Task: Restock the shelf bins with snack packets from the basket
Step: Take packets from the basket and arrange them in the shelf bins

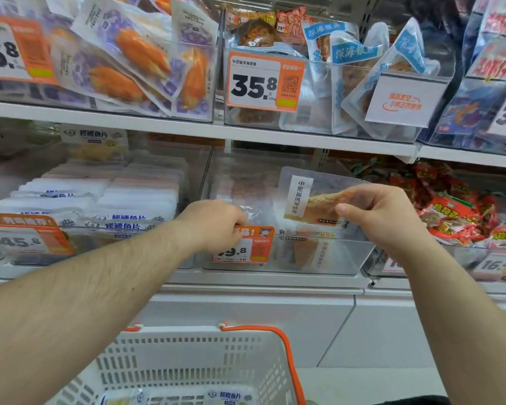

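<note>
Step in hand: seating a snack packet [313, 197] in the clear middle bin [327, 252] on the lower shelf [263, 280].
Right hand [383, 213]: fingers and thumb pinch the packet's right edge, holding it upright above the bin's front wall.
Left hand [216, 222]: fingers curl over the bin's front lip beside the orange price tag [246, 245]; whether it pinches a packet or only the rim, I cannot tell.
Packet: over the bin, label facing out, not yet let go.
Basket [205, 363]: below the arms, white with an orange rim, with more packets [228, 397] at its bottom.
Doing it well: probably lower the packet straight down behind those already in the bin, keep the label forward, steady the bin with the left hand, and release only once it stands.
Risk: the film looks slippery, so a tilted packet may slide flat.
</note>
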The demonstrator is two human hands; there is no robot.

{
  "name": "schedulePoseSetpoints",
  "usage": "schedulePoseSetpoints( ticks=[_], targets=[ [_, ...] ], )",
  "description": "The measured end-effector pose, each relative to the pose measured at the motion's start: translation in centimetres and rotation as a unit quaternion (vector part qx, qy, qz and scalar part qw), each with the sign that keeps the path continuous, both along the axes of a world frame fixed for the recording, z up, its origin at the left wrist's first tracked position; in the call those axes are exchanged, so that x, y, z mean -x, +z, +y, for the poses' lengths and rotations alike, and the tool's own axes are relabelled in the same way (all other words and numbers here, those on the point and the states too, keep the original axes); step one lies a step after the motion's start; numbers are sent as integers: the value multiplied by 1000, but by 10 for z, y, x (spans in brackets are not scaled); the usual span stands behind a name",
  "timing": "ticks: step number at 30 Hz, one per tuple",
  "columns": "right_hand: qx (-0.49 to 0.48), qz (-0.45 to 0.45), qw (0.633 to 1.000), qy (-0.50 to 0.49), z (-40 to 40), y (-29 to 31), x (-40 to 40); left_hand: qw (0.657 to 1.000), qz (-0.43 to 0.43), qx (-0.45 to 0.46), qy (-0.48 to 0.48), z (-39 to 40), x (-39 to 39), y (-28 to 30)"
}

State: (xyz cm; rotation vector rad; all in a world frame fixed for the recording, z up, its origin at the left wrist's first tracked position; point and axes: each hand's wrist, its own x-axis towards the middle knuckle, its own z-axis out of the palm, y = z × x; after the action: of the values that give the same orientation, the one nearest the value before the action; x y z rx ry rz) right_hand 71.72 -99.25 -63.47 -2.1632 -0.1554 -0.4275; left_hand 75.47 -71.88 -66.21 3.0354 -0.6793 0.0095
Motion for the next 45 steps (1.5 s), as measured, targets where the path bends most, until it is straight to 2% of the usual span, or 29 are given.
schedulePoseSetpoints(
  ticks=[4, 10, 16, 20, 23, 26, 30, 33, 35, 39, 45],
  targets=[
    [29, 20, 999, -20, -11, -8, -9, 998, 43, 42, -5, -8, -9, -2],
    [31, 47, 998, -17, -22, -17, -13, 983, 94, 158, -15, -51, -17, 1],
    [25, 63, 997, -30, -26, -29, -18, 973, 196, 121, 26, -71, -30, 16],
    [-29, 50, 998, -21, -21, -28, -21, 971, 231, -15, 53, -54, -34, 28],
    [-22, 62, 998, -2, -2, -27, -26, 967, 245, -33, 66, -41, -38, 31],
    [10, 90, 996, 23, 22, -32, -35, 966, 254, -3, 51, -32, -40, 30],
    [13, 129, 991, 41, 48, -32, -44, 944, 288, 142, 77, -11, -41, 32],
    [48, 135, 989, 42, 65, -31, -48, 928, 244, 263, 99, 3, -43, 43],
    [79, 130, 987, 53, 80, -31, -50, 943, 181, 270, 77, 7, -43, 47],
    [109, 126, 983, 73, 102, -34, -51, 987, 85, 137, -1, 7, -36, 43],
    [145, 22, 989, 22, 106, -37, -54, 997, -22, -12, -77, 5, -36, 35]
  ],
)
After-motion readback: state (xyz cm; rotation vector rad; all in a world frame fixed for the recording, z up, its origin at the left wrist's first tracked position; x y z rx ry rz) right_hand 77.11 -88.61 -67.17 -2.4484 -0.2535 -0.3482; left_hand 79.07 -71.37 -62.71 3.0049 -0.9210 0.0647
